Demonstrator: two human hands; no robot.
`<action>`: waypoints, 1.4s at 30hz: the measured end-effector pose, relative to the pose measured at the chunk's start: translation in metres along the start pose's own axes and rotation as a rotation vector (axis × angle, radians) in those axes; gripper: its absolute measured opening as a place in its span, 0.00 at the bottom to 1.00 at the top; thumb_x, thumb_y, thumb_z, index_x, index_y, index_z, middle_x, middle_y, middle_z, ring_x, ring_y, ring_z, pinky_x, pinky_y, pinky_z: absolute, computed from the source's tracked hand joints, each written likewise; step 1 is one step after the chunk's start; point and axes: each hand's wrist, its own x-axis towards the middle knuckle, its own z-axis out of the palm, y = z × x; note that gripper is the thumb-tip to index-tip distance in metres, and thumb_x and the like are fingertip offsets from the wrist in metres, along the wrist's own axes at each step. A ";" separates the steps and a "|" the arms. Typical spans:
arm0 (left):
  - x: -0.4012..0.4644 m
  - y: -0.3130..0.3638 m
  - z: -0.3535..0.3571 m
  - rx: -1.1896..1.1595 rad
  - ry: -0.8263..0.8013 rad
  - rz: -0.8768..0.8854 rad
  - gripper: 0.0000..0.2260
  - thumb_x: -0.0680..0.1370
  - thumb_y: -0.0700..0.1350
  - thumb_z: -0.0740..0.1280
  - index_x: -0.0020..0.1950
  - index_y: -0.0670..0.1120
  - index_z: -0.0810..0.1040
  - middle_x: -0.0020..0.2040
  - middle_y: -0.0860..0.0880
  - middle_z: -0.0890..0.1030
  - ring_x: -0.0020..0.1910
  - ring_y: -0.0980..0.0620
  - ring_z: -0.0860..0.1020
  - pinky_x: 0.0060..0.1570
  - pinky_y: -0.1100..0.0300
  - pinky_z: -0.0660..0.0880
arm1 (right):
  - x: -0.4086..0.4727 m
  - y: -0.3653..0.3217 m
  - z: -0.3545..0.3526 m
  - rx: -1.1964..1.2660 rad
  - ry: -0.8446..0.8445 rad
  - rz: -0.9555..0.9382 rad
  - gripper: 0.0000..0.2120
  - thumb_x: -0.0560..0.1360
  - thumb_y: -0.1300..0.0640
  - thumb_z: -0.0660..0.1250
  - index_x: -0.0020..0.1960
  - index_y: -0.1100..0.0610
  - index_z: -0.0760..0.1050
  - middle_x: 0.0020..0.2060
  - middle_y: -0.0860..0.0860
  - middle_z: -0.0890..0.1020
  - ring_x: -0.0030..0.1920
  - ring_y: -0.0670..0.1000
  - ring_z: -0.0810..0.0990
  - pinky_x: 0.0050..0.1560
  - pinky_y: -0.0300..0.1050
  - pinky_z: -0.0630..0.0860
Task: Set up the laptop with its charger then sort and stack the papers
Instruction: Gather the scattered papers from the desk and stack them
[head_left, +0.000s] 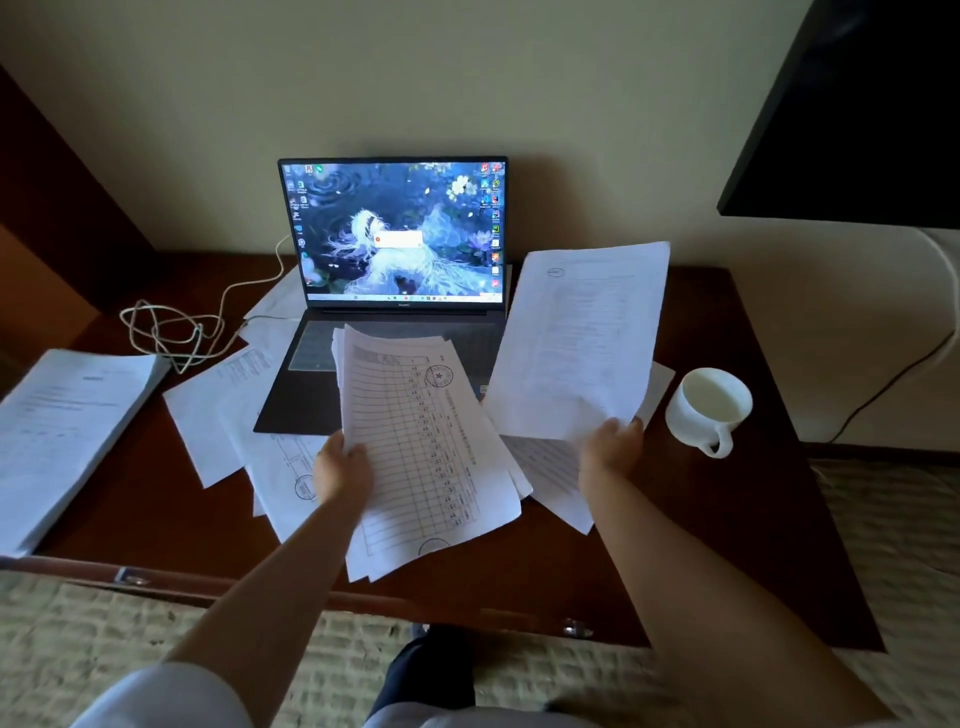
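Over the desk (727, 467), the left hand (340, 475) pinched a bundle of papers (421, 447), long side toward twelve o'clock. At two o'clock, the right hand (610, 449) pinched one sheet (582, 343), nearer the laptop (395, 291).

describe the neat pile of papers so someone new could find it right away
Start from the open laptop at the back of the dark wooden desk and go to the desk's far left edge. The stack of papers lies there, just past the tangled white cable. Unlike the loose sheets by the laptop, it is thick and squared up.
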 end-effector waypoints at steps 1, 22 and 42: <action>-0.002 0.000 0.000 0.014 -0.003 0.004 0.10 0.77 0.36 0.57 0.52 0.42 0.76 0.46 0.44 0.79 0.44 0.47 0.76 0.40 0.55 0.76 | -0.001 0.001 0.001 0.058 -0.003 0.050 0.16 0.82 0.62 0.53 0.68 0.62 0.68 0.62 0.60 0.75 0.61 0.60 0.75 0.56 0.48 0.75; -0.037 0.003 -0.005 -0.170 -0.227 -0.218 0.14 0.82 0.47 0.57 0.60 0.40 0.75 0.56 0.40 0.78 0.54 0.40 0.76 0.55 0.49 0.74 | -0.054 0.021 -0.011 -0.294 -0.617 0.074 0.17 0.77 0.63 0.56 0.64 0.61 0.74 0.55 0.57 0.79 0.50 0.55 0.77 0.46 0.47 0.75; -0.019 -0.018 -0.007 0.027 -0.042 0.019 0.10 0.78 0.46 0.66 0.56 0.42 0.76 0.48 0.46 0.79 0.44 0.46 0.77 0.44 0.52 0.76 | -0.020 0.054 -0.016 -1.519 -0.436 -0.776 0.25 0.82 0.54 0.54 0.75 0.61 0.54 0.64 0.65 0.72 0.62 0.63 0.74 0.63 0.54 0.73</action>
